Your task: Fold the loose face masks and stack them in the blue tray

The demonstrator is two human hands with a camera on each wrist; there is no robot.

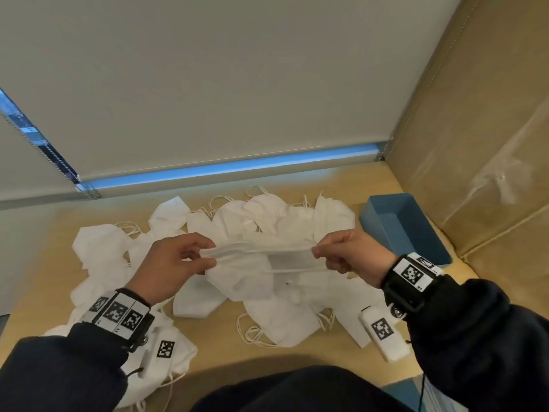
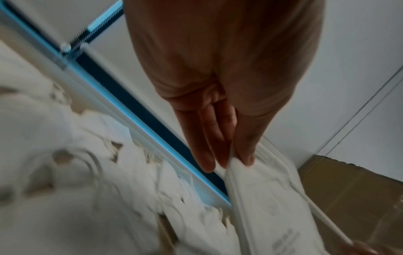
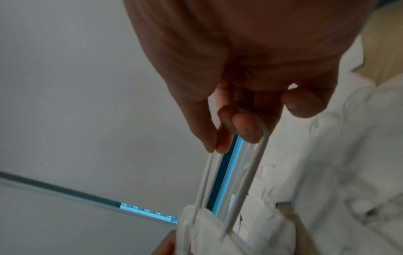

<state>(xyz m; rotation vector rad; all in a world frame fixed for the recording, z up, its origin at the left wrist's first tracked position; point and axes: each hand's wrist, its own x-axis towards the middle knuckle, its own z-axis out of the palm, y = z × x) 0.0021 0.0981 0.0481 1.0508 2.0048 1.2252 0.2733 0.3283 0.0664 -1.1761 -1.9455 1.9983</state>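
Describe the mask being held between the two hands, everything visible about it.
The mask is white, soft fabric-like material, folded flat into a long strip, stretched level above the pile of loose masks. The left hand pinches its left end; the right hand has fingers hooked through its white ear loop. Faint printed text shows on one face.

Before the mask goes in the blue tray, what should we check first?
1. Left hand pinches the held mask: ok.
2. Right hand grips the ear loop: ok.
3. Mask folded flat: cannot tell, it is stretched between the hands.
4. Blue tray in view to the right: ok.
5. Tray has room: ok, nothing shows inside.
6. Loose masks all folded: not ok.
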